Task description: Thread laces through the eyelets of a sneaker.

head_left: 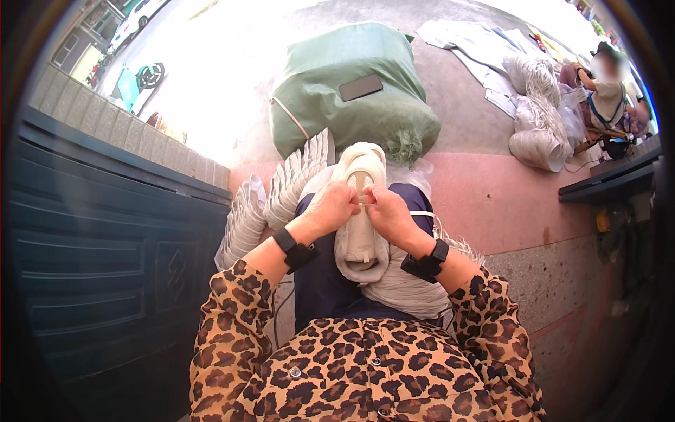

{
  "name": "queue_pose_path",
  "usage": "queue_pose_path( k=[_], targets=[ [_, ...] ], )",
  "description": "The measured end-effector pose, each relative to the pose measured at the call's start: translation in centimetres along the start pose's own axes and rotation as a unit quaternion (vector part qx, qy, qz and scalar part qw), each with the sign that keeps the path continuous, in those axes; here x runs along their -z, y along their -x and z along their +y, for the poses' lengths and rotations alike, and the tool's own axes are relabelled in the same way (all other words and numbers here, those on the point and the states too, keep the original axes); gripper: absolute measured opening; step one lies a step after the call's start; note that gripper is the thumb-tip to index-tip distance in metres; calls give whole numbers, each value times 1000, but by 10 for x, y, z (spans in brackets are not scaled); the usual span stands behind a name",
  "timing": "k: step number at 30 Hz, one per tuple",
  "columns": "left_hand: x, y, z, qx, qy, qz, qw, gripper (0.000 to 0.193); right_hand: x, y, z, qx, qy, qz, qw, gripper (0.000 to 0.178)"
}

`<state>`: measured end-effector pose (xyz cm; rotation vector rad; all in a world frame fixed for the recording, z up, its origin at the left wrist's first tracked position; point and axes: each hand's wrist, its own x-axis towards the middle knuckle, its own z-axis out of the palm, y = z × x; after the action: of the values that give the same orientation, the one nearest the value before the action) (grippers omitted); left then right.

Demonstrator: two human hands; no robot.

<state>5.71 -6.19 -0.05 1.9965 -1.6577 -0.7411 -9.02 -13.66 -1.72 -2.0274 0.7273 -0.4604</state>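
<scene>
An off-white shoe upper lies lengthwise across my lap, its toe pointing away and its heel opening near me. Over its lacing area my two hands meet, fingertips close together. My left hand is closed in a pinch at the left eyelet edge. Opposite it, my right hand pinches too, with thumb and forefinger together. A short, thin, pale shoelace shows between the fingertips; most of it is hidden by the fingers.
A large green sack stands ahead, with a phone on top. Nested pale shoe uppers pile up by my left knee. More bundled uppers lie at right, near a seated person. A dark blue door flanks the left.
</scene>
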Motion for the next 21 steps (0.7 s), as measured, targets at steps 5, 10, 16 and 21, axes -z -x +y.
queue_pose_path(
  k=[5, 10, 16, 21],
  targets=[
    [-16, 4, -4, -28, -52, 61, 996, 14, -4, 3, 1, 71, 46, 42, 996, 26],
    [-4, -2, 2, 64, 34, -18, 997, 13, -9, 1, 5, -6, 31, 27, 999, 29],
    [49, 14, -20, -108, -273, 143, 945, 7, 48, 12, 0, -27, 67, -112, 991, 34],
    [274, 125, -103, 93, -582, 347, 730, 11, 163, 62, 16, -208, -98, -165, 959, 23]
  ],
)
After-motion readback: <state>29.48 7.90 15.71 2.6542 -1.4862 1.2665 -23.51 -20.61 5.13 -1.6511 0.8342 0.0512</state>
